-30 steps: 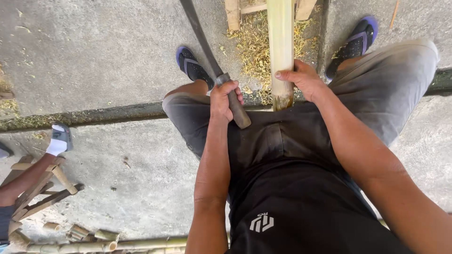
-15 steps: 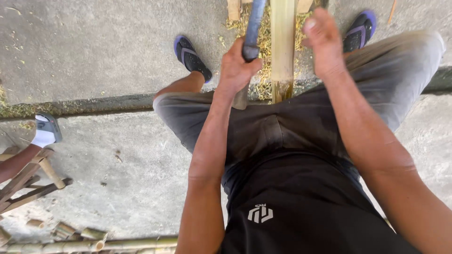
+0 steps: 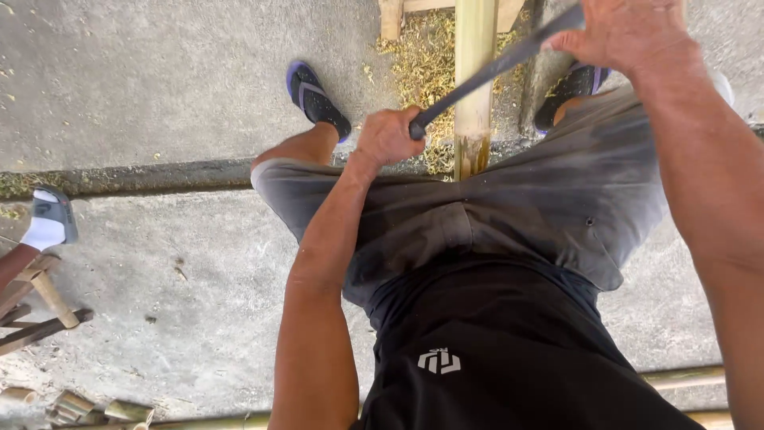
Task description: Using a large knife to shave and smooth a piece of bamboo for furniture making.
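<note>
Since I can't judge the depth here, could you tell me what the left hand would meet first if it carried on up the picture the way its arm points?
Probably the bamboo pole: the left hand, gripping the dark blade's handle, sits just left of it.

left hand [image 3: 387, 137] gripping blade [image 3: 497, 68], bamboo pole [image 3: 474, 80]

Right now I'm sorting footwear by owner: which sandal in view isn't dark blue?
The white sandal at the left edge, on another person's foot. The two dark blue sandals flank the upright bamboo pole.

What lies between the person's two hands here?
In the head view, a dark blade runs from the left hand up to the right hand, crossing in front of the upright bamboo pole.
</note>
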